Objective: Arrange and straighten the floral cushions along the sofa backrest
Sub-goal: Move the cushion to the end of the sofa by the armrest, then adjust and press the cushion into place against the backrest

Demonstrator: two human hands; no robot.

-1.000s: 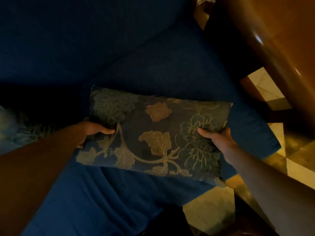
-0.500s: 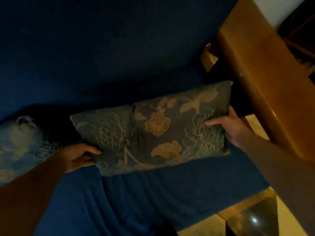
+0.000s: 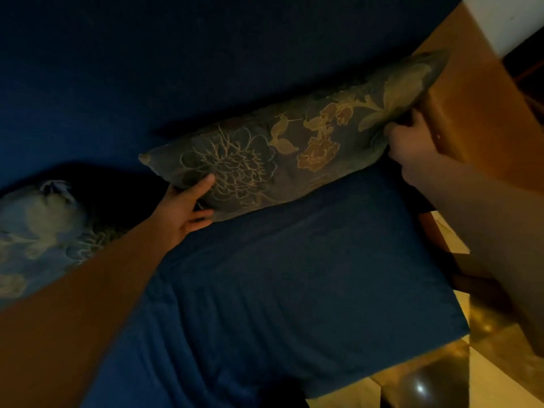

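A dark floral cushion (image 3: 294,142) with gold flowers stands on its long edge against the blue sofa backrest (image 3: 206,69), at the seat's right end. My left hand (image 3: 185,207) grips its lower left corner, thumb on the front face. My right hand (image 3: 412,142) holds its right edge next to the wooden armrest (image 3: 477,119). A second, paler floral cushion (image 3: 38,231) lies at the far left, partly hidden behind my left forearm.
The blue seat cushion (image 3: 309,275) spreads below the held cushion, its cover wrinkled at the front left. Shiny tiled floor (image 3: 441,378) shows at the bottom right. A white wall (image 3: 506,16) is behind the armrest.
Both hands have carried the cushion from above the seat up and back to the backrest, turning it from flat to standing on its edge, and shifted it right toward the armrest.
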